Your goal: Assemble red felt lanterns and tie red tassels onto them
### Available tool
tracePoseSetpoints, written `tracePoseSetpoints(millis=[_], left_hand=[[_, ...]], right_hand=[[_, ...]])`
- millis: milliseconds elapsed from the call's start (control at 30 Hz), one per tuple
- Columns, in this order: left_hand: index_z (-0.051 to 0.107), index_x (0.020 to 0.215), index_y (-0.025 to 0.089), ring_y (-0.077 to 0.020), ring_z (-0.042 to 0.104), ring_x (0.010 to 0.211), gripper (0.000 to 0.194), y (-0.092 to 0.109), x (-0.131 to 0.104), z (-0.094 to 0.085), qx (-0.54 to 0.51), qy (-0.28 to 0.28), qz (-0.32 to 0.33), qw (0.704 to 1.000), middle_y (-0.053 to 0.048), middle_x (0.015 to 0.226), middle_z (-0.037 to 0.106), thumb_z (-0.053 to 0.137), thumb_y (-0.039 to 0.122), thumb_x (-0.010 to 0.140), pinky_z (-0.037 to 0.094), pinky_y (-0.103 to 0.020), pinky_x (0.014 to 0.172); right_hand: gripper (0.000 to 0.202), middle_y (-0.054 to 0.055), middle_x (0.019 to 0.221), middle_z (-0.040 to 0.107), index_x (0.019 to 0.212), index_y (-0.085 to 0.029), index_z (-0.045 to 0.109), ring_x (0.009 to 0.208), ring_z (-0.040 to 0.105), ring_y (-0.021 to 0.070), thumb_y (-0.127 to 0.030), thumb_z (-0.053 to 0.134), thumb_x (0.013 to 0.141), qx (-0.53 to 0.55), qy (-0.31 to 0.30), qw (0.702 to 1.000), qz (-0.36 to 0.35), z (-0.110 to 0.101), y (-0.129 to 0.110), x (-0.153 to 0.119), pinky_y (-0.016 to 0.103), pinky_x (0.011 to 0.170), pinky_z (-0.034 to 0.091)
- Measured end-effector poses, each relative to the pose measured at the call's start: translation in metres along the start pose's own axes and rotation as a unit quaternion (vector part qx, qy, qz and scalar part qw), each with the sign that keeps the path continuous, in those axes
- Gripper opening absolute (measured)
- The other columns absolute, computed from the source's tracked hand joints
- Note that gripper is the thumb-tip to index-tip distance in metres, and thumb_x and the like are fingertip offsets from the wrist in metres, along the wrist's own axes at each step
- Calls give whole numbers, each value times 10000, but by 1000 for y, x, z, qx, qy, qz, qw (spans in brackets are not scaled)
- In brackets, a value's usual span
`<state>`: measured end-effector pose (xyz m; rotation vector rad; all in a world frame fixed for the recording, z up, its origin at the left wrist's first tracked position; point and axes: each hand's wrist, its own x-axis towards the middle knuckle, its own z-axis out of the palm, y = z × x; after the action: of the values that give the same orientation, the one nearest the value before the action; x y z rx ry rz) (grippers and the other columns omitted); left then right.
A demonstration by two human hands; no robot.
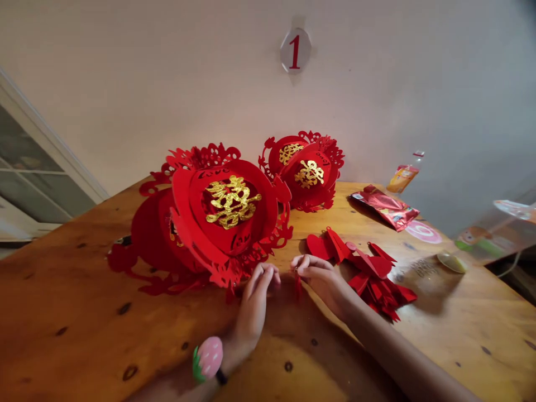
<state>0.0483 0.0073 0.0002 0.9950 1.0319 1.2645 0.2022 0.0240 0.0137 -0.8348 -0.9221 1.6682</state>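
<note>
A large red felt lantern point(234, 206) with gold characters and cut-out edges rests on the wooden table point(176, 335), left of centre. Against its lower right edge is my left hand point(256, 301), fingers bent and drawn together; what they pinch, if anything, is too small to tell. My right hand point(320, 279) pinches a thin red piece point(298, 287) that hangs from its fingertips, a short gap away from my left hand. Right of my right hand lies a pile of red felt pieces point(377, 279), several with small metal rings.
Behind, a second red lantern point(307, 173) stands near the wall. To the right are a red foil packet point(385, 206), a bottle point(405, 173), a pink round sticker point(424, 231) and a clear plastic container point(498, 231).
</note>
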Motion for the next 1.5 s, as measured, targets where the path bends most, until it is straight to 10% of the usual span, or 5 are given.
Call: tracePoseSetpoints(millis=[200,367,1500], left_hand=[[584,891,158,-72,511,632,196,-4,16,3,-380,-57,-207,900,2,785,581,610,318,782,411,-183,587],[576,783,137,-64,490,544,162,-10,28,4,-478,-74,-232,844,13,659,547,571,292,829,396,-176,508],[654,856,160,-96,593,709,87,-19,30,7,-489,-97,-188,846,-7,820,669,613,215,803,434,-221,757]], right_hand=[[75,12,908,608,586,-175,599,791,557,138,-131,635,634,-9,-17,1000,6,18,4,15,266,775,412],[88,16,887,627,576,-175,592,777,575,149,-151,668,613,-14,3,1000,-8,19,8,24,271,723,432],[101,0,675,620,651,-187,634,594,522,116,-243,713,622,-51,50,997,10,23,17,32,243,573,414]])
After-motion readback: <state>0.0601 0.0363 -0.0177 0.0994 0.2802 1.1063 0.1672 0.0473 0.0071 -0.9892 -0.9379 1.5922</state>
